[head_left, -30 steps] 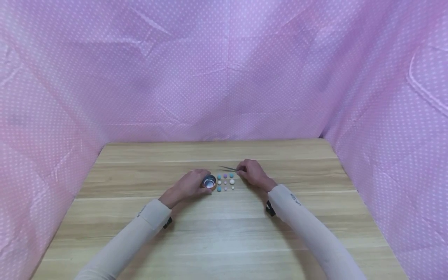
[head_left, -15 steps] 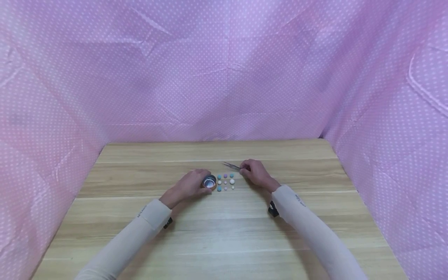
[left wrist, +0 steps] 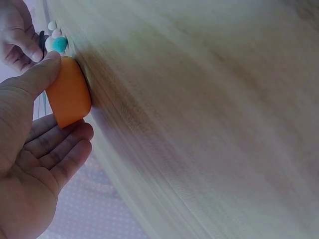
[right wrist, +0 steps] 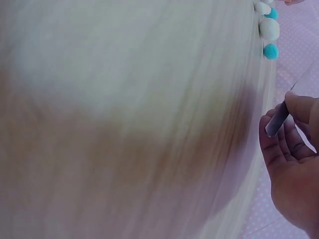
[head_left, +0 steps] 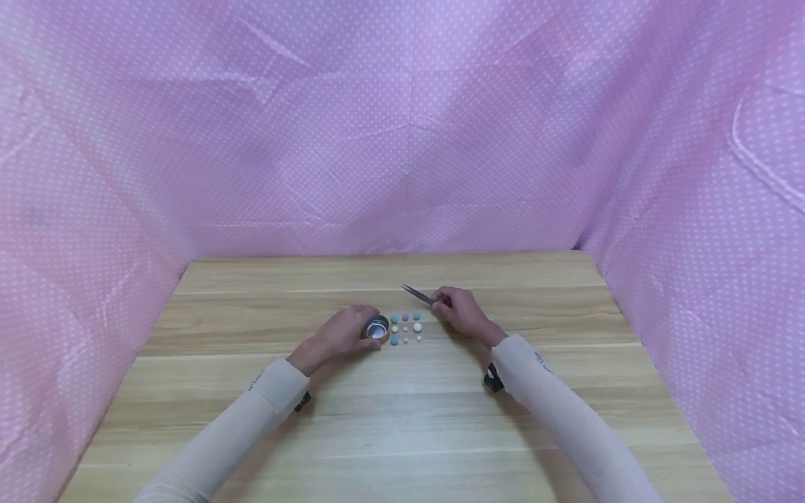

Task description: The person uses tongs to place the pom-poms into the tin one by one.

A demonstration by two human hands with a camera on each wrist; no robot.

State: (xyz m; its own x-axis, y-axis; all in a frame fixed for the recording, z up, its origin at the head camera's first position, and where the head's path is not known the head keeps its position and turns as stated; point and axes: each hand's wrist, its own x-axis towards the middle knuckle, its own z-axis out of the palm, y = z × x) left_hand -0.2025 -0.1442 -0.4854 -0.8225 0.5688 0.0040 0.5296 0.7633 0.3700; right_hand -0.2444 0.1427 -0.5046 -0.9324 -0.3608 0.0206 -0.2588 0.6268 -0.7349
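My left hand (head_left: 342,331) grips a small round cup (head_left: 377,328), its thumb and fingers on opposite sides. The cup is orange outside, as the left wrist view shows, with a shiny silvery inside. It stands on the table. Just right of it, several small balls lie in a grid: teal (head_left: 394,341), purple (head_left: 405,317), white (head_left: 418,327) and pale pink ones. Behind the right side of this grid, my right hand (head_left: 462,311) pinches dark metal tweezers (head_left: 418,294). Their tips point away to the far left, slightly apart, with nothing between them.
The wooden table (head_left: 402,433) spreads around both hands. Pink dotted cloth (head_left: 402,140) hangs behind it and along both sides. A dark device (head_left: 493,378) sits under the right wrist, another dark device (head_left: 303,401) under the left.
The tweezers have shifted slightly right and turned so their tips point farther from me. My right hand has moved a little right. The left hand, cup and balls stay in place.
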